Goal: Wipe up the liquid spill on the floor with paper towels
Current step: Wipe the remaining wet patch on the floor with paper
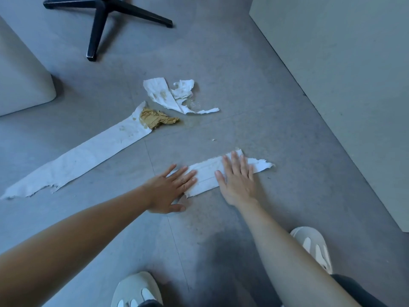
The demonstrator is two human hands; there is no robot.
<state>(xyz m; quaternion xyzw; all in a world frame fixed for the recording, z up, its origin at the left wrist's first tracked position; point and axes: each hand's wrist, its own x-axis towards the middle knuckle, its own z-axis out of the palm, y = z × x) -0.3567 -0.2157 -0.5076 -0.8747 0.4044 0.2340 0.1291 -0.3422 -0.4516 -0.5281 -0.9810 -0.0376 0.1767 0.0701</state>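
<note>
Two hands press flat on a short strip of paper towel (pixel 207 175) lying on the grey floor (pixel 254 103) just ahead of the person's pale shoes (pixel 314 247). The left hand (pixel 172 187), fingers straight and slightly fanned, covers the strip's near-left end, thumb on the tile. The right hand (pixel 236 180), palm down with fingers spread, rests on the strip's middle, its torn right end poking out beyond the fingers. To the left, a long towel strip (pixel 88 156) runs diagonally across the floor, its far end topped by a brown, soaked wad (pixel 157 118). Farther off lies a torn, crumpled towel piece (pixel 174 96) with faint tan stains, and small wet droplets (pixel 194 105) glisten beside it. A black chair base (pixel 104 21) stands at the far left.
</note>
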